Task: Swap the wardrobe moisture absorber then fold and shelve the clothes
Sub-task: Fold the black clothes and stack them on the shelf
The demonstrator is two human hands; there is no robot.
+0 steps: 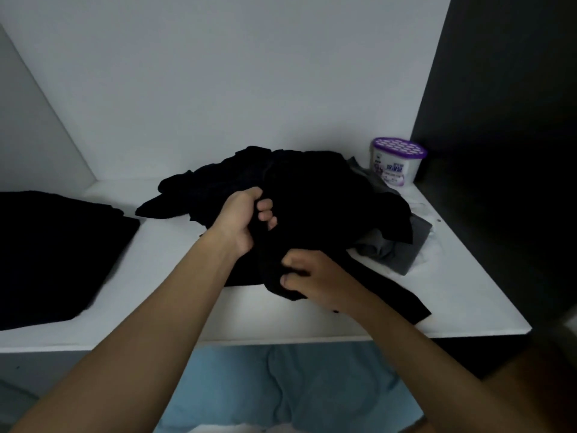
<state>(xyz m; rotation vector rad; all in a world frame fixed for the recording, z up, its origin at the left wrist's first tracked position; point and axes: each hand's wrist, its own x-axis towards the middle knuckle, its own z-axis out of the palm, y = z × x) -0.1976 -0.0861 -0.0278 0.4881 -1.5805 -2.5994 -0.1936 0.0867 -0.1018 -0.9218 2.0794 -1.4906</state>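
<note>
Both hands, left hand (242, 218) and right hand (315, 276), hold tight to a black top (327, 207). One folded black pile (56, 254) sits done beside it. A purple-lidded absorber tub (396, 162) looks swapped; more clothes need folding.

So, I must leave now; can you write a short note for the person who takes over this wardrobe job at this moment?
Left hand: shut on the black garment, upper part.
Right hand: shut on the same garment, lower edge.
The garment lies on an unfolded pile, with grey clothes under it, on the white shelf.
Folded black stack sits at shelf left.
Moisture absorber stands upright in the back right corner; whether it is the new one, I cannot tell.
Left: fold the pile and shelve it.
</note>
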